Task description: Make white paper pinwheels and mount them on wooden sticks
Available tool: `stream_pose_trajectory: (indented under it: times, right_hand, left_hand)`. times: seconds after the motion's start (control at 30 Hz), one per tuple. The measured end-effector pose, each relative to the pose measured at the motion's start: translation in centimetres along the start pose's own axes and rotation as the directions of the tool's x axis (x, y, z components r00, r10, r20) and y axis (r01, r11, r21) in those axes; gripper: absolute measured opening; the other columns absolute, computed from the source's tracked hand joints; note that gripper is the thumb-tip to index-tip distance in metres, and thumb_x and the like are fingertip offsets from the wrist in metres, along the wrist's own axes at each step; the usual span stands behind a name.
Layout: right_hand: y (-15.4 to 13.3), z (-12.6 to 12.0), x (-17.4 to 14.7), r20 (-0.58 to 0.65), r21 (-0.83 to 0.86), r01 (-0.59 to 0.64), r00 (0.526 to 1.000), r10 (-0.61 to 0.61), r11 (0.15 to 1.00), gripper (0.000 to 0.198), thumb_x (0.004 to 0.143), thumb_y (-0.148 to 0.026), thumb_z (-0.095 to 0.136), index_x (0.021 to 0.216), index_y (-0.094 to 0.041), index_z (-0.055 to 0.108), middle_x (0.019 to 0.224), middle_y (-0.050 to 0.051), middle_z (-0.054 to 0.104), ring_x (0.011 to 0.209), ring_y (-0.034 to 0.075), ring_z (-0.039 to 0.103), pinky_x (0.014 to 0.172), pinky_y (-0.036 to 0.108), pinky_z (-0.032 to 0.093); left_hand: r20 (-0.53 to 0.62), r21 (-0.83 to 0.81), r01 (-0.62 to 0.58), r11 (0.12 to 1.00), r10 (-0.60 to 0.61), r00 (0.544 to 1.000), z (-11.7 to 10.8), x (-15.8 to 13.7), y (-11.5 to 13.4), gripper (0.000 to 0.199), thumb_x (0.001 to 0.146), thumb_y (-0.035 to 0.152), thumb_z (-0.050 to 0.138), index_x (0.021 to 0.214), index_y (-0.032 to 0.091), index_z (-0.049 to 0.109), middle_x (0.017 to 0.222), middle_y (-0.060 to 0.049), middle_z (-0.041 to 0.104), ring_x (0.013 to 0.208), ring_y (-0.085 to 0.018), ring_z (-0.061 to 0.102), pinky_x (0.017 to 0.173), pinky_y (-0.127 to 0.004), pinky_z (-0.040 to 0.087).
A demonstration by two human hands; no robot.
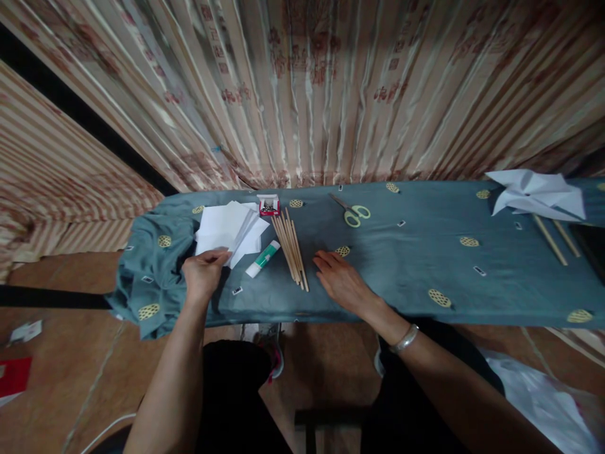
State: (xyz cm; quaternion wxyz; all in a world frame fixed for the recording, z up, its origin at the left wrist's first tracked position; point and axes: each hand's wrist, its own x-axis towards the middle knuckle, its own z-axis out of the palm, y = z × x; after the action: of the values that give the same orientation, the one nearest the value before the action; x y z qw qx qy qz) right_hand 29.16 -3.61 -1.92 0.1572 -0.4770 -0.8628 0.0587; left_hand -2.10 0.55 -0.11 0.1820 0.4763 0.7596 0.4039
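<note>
Left hand (205,274): fingers pinching near edge of white paper sheets (218,230), stack just beyond fingertips | right hand (344,284): fingers loosely bent, empty, on desk (401,261) beside wooden sticks (289,249) | sheets, sticks apparently unused | far right: one paper pinwheel (534,192), seemingly folded already

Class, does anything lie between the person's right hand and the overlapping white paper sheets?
Yes. Leftward from the right hand, slim, pale wooden sticks come first, then a green-and-white cylindrical glue stick, lying just short of the overlapping white paper sheets.
</note>
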Motion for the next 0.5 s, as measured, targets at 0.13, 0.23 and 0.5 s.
stream_pose_trajectory:
  times: [0.13, 0.23, 0.5]
  right_hand:
    - [0.0, -0.1, 0.0, 0.005, 0.038, -0.010, 1.000, 0.009, 0.999, 0.034, 0.094, -0.012, 0.045, 0.123, -0.004, 0.062, 0.129, 0.022, 0.063, 0.119, 0.030, 0.058, 0.108, 0.047, 0.046]
    - [0.0, -0.1, 0.1, 0.007, 0.058, -0.006, 1.000, 0.006, 0.998, 0.034, 0.094, -0.012, 0.043, 0.122, -0.005, 0.063, 0.129, 0.022, 0.063, 0.119, 0.030, 0.058, 0.108, 0.048, 0.047]
    - [0.3, -0.4, 0.0, -0.013, 0.221, -0.071, 0.997, 0.076, 0.973, 0.033, 0.093, -0.015, 0.049, 0.123, -0.012, 0.062, 0.132, 0.018, 0.062, 0.123, 0.028, 0.058, 0.108, 0.048, 0.047]
  left_hand:
    - [-0.007, -0.067, 0.019, 0.998, -0.020, 1.000, 0.3, 0.0, 0.2, 0.016, 0.059, 0.033, 0.075, 0.065, 0.018, 0.074, 0.073, -0.003, 0.077, 0.081, -0.025, 0.073, 0.087, -0.035, 0.057]
    - [0.009, -0.109, 0.025, 0.994, -0.024, 1.000, 0.3, 0.0, 0.1, 0.017, 0.060, 0.035, 0.074, 0.065, 0.019, 0.074, 0.076, -0.004, 0.077, 0.083, -0.025, 0.073, 0.086, -0.034, 0.057]
    - [-0.014, -0.086, -0.127, 0.988, 0.126, 0.992, 0.2, -1.4, 2.7, 0.022, 0.071, 0.033, 0.067, 0.080, 0.015, 0.075, 0.086, -0.007, 0.078, 0.086, -0.024, 0.073, 0.087, -0.035, 0.057]
